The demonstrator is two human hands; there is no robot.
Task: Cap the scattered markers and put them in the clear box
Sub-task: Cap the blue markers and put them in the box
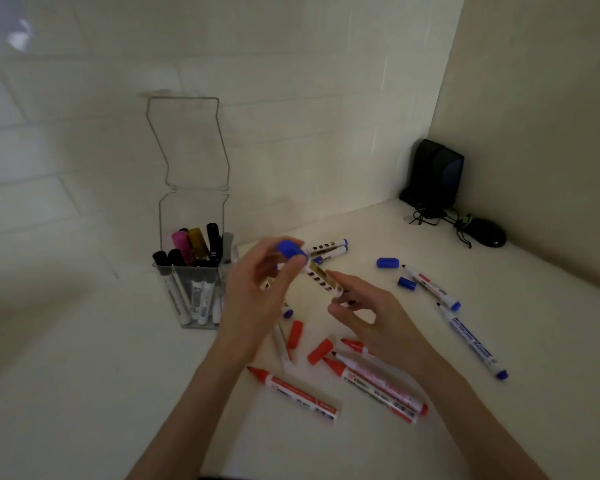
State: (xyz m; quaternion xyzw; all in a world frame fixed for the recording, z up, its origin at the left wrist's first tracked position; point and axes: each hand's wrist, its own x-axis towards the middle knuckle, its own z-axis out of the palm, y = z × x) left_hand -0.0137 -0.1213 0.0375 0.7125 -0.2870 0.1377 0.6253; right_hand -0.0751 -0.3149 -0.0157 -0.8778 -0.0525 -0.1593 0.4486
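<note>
Nearest the viewer, a red uncapped marker (pixel 293 393) is lying on the pale tabletop (pixel 84 393), and just to its right a small bunch of red markers (pixel 378 386) is lying partly under the right forearm, tips pointing left. Two loose red caps (pixel 319 351) are lying just beyond them, between the two wrists. Above these, the left hand (pixel 257 299) is pinching a blue cap (pixel 291 250) between thumb and fingertips, while the right hand (pixel 364 313) is gripping the lower end of the held marker (pixel 321 275), which is slanting up to the left between both hands. The cap is sitting at the marker's upper end, though whether it is pushed fully home cannot be told. To the right, two uncapped blue markers (pixel 473 341) are lying apart from the hands, with two loose blue caps (pixel 387 262) near their tips. Just behind the hands, two more markers with blue ends (pixel 329 250) are lying side by side. To the left, the clear box (pixel 194 209) is standing upright with its lid (pixel 191 140) swung open against the tiled wall, holding a cluster of capped markers (pixel 201 244). In the far corner, a black speaker (pixel 433 174) and a dark mouse (pixel 487 233) are sitting among tangled cables.
</note>
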